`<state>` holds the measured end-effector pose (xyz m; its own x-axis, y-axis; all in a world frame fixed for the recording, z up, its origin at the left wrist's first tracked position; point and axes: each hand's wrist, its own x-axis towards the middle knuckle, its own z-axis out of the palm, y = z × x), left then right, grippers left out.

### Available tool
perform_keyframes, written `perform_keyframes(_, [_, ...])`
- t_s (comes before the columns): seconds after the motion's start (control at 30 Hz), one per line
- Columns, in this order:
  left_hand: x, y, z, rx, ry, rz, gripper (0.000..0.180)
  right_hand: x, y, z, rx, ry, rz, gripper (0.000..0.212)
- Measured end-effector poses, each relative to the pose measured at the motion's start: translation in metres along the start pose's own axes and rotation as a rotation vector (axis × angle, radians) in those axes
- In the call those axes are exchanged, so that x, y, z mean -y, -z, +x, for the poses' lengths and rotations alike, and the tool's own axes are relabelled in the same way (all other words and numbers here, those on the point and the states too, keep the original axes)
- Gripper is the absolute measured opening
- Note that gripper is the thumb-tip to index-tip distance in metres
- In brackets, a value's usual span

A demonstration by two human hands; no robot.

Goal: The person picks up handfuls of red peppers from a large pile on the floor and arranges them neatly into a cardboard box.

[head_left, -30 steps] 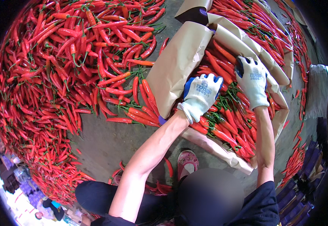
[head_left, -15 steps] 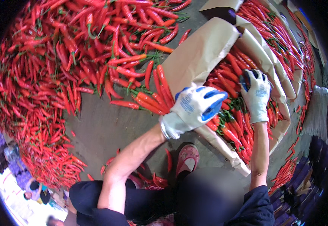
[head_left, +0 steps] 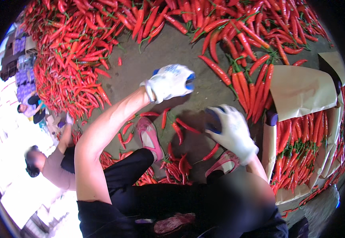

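Observation:
Both my hands wear white gloves with blue palms. My left hand hangs over the grey floor, fingers loosely curved, with a gap showing at the fingertips and nothing visible in it. My right hand, thumb and fingers apart, is empty above the floor by my shoe. To its right stands a paper-lined container holding red chili peppers in rows, stems towards the middle. A brown paper flap folds out from its far side. Loose chili peppers lie on the floor between that flap and my left hand.
A big heap of red chili peppers spreads along the far and left sides. Several stray peppers lie around my pink shoes. Another person sits at the left, and a further person is beyond. Purple crates stand at the left edge.
Both hands have come away from the paper-lined container and moved left over the floor. The view has swung left, so the container now appears at the right, with its near flap folded outward.

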<state>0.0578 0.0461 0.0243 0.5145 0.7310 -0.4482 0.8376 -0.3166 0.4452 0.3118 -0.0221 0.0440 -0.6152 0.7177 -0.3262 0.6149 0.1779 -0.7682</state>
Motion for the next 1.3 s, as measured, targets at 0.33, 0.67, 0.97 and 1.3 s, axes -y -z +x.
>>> perform_keyframes(0.33, [-0.005, -0.136, -0.145, 0.160, 0.495, 0.078, 0.063, 0.017, -0.145, 0.040, 0.566, 0.131, -0.443, 0.074])
perform_keyframes(0.67, [-0.042, -0.157, -0.153, 0.401, 0.010, -0.197, 0.064, -0.005, -0.085, -0.034, 0.675, -0.150, -0.523, 0.063])
perform_keyframes(0.97, [-0.086, -0.252, -0.177, 0.620, -0.223, -0.270, 0.028, -0.014, -0.244, -0.068, 1.359, 0.292, -0.014, 0.051])
perform_keyframes(1.3, [-0.116, -0.339, -0.261, 1.327, -0.247, -0.316, 0.026, -0.029, -0.293, -0.083, 1.880, 0.238, 0.370, 0.026])
